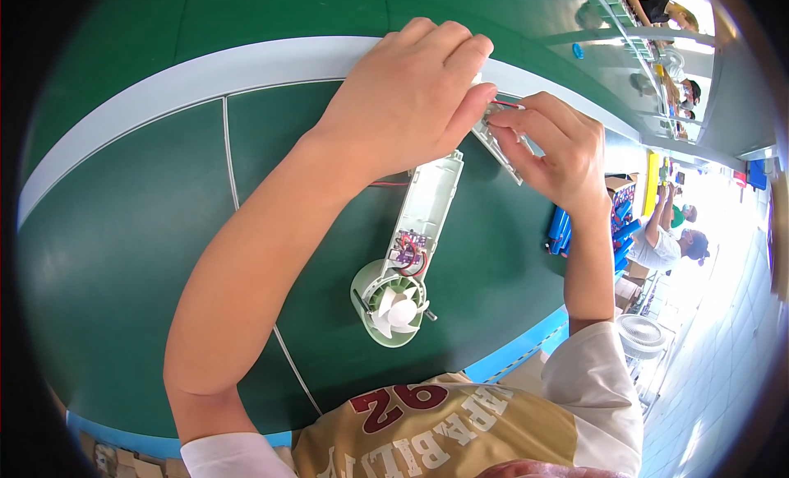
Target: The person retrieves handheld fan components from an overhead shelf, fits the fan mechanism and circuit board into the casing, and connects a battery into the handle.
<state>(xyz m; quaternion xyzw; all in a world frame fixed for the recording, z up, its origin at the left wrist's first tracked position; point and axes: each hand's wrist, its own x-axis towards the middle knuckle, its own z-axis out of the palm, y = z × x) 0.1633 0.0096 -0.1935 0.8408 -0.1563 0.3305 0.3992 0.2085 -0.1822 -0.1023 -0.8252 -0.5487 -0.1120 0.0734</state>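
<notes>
A pale handheld fan body [433, 194] lies opened on the green worktop. At its near end, a round head holds a white fan blade [398, 311]. Beside the head sits a purple circuit board [408, 253] with red wires. Beyond the body's far end, my left hand [415, 96] is closed around the upper part of a narrow white plastic shell [503, 159]; its fingers and thumb hide that end. My right hand [555, 145] pinches at the shell's inner side, close to a red wire [508, 105]. What lies between those fingertips is too small to tell.
Blue cylinders [559, 231] and a cardboard box [622, 184] are at the right edge of the green worktop [493, 256]. A pale rail [271, 63] runs along the far side. A white fan [643, 334] stands lower right. Other people [657, 244] work farther right.
</notes>
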